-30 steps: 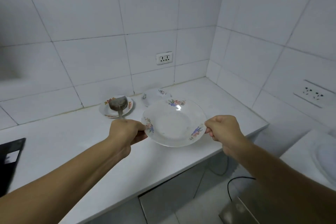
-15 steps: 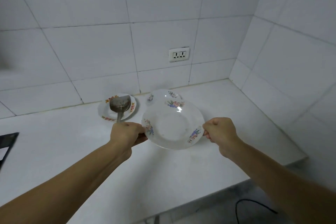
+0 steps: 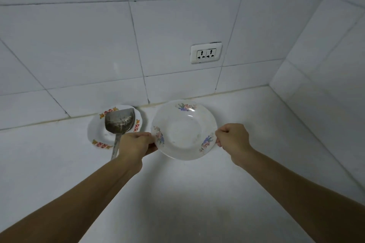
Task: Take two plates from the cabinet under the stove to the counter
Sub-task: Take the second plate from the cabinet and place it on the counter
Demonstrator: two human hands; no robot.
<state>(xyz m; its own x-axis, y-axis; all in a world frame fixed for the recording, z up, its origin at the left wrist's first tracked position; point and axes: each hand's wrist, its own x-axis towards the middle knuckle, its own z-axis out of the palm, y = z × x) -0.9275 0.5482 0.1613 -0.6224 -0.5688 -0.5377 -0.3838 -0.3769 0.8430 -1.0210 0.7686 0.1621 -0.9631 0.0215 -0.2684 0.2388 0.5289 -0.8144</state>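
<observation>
1. My left hand (image 3: 136,144) and right hand (image 3: 232,140) are both gripping the rim of one white floral plate (image 3: 183,130), one on each side, fingers curled under the edge and thumbs on top, so the plate is sitting directly between them.
2. The white counter (image 3: 177,193) is stretching beneath my arms; I cannot tell whether the plate is touching it or hanging just above.
3. Left of my plate, near the tiled wall (image 3: 158,25), a red-flowered dish (image 3: 96,134) is lying with a metal spatula (image 3: 119,122) resting in it.
4. A double socket (image 3: 206,53) is showing on the wall above.
</observation>
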